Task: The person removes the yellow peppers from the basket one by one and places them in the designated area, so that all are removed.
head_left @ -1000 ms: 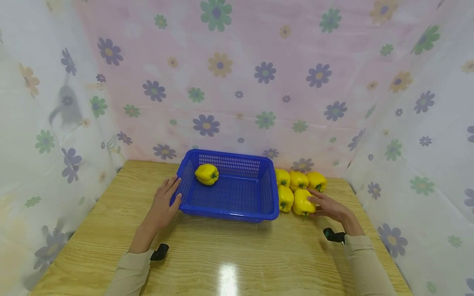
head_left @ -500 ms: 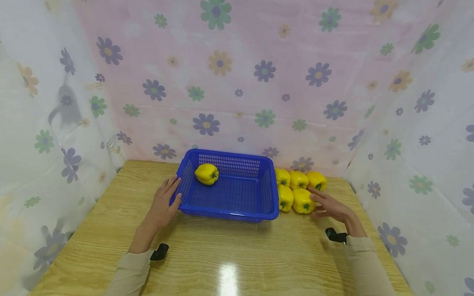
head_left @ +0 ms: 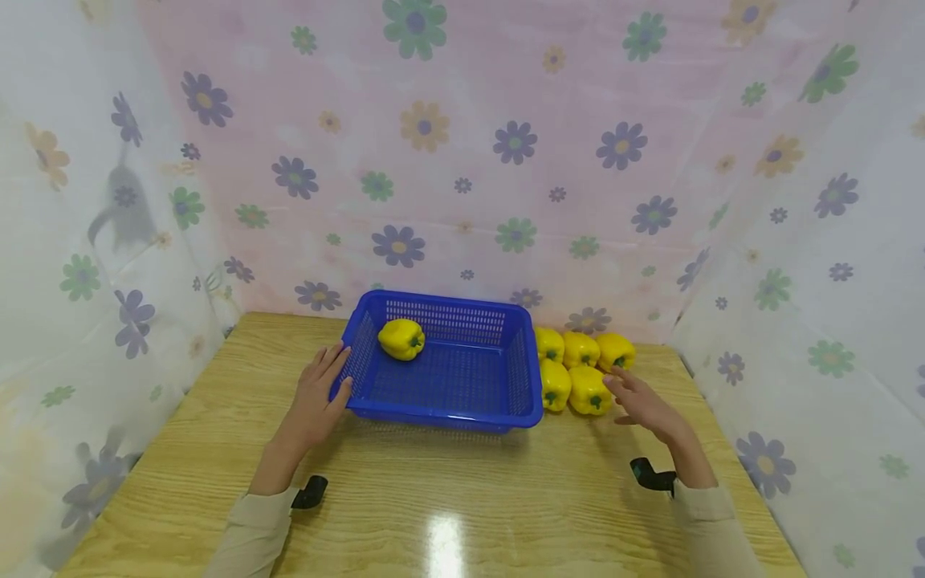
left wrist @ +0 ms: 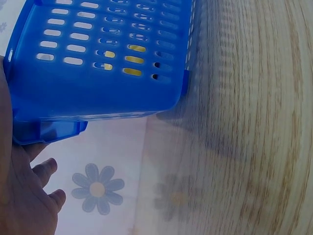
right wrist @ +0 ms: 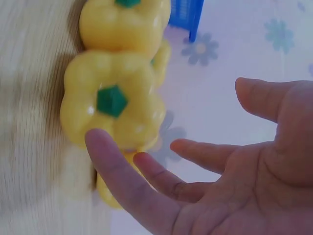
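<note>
My left hand [head_left: 314,399] rests against the left rim of a blue plastic basket [head_left: 448,417], fingers extended. In the left wrist view, part of that hand [left wrist: 27,196] shows beside the basket's slotted wall [left wrist: 98,93]. One yellow bell pepper [head_left: 401,339] lies inside the basket at the left. My right hand [head_left: 649,409] is beside the front right yellow bell pepper [head_left: 590,390], holding nothing. Seen from the right wrist, its fingers are spread, with one fingertip overlapping this bell pepper [right wrist: 112,98] in the view; whether they touch I cannot tell.
Several more yellow bell peppers [head_left: 580,350] stand in two rows against the basket's right side. All rest on a wood-grain table [head_left: 462,498]. A flower-patterned cloth [head_left: 462,160] hangs behind and at both sides. Black wrist cameras [head_left: 311,492] sit below each hand.
My right hand has let go of the front right bell pepper and drawn away slightly. That pepper now sits straighter, close against its neighbour. The left hand stays at the basket rim.
</note>
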### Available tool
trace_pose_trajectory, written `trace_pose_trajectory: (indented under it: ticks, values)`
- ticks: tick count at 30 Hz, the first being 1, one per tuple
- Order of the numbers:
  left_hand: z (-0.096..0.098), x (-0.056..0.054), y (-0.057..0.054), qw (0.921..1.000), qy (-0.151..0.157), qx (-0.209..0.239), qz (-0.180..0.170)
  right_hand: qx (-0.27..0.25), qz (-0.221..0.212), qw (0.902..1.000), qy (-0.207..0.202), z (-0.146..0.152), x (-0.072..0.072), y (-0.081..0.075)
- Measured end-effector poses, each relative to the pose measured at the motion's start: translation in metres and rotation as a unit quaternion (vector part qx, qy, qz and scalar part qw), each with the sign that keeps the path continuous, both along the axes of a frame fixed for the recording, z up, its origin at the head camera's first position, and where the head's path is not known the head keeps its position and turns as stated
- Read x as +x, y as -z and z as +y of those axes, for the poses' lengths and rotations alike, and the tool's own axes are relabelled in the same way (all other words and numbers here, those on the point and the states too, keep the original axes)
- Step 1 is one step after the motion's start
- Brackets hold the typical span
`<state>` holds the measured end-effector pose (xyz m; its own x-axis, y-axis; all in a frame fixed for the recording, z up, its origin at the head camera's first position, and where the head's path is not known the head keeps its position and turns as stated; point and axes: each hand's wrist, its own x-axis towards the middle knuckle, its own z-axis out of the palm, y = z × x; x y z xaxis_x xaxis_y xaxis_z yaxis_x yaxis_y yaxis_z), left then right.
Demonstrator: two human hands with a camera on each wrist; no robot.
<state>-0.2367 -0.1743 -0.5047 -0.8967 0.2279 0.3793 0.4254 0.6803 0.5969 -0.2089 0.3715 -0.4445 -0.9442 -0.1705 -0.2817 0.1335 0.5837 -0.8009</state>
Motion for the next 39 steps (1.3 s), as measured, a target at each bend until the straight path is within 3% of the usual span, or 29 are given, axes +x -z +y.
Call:
trace_pose_trajectory:
  ticks: [6,9,14,22,27,32,39]
  values:
    - [0.000,0.000,-0.003,0.9999,-0.004,-0.011,-0.012,0.059,0.091,0.9941,-0.006,-0.026,0.013,-0.006]
    - [0.000,0.000,-0.005,0.9998,-0.005,-0.015,-0.016,0.079,0.110,0.9908,0.003,-0.039,0.019,-0.011]
    - [0.000,0.001,-0.006,0.9996,-0.007,-0.022,-0.016,0.066,0.127,0.9897,0.003,-0.057,0.026,-0.019]
    - [0.001,0.002,-0.006,0.9998,-0.009,-0.018,0.000,0.001,0.172,0.9837,-0.050,-0.082,0.029,-0.032]
    - [0.000,0.001,-0.005,0.9999,-0.008,-0.015,-0.004,-0.021,0.169,0.9833,-0.066,-0.094,0.022,-0.035]
    - [0.000,0.000,-0.003,0.9998,-0.009,-0.016,-0.001,-0.088,0.166,0.9777,-0.094,-0.107,0.006,-0.039]
    - [0.000,0.000,-0.003,0.9998,-0.009,-0.017,0.010,-0.148,0.126,0.9725,-0.127,-0.127,-0.010,-0.049]
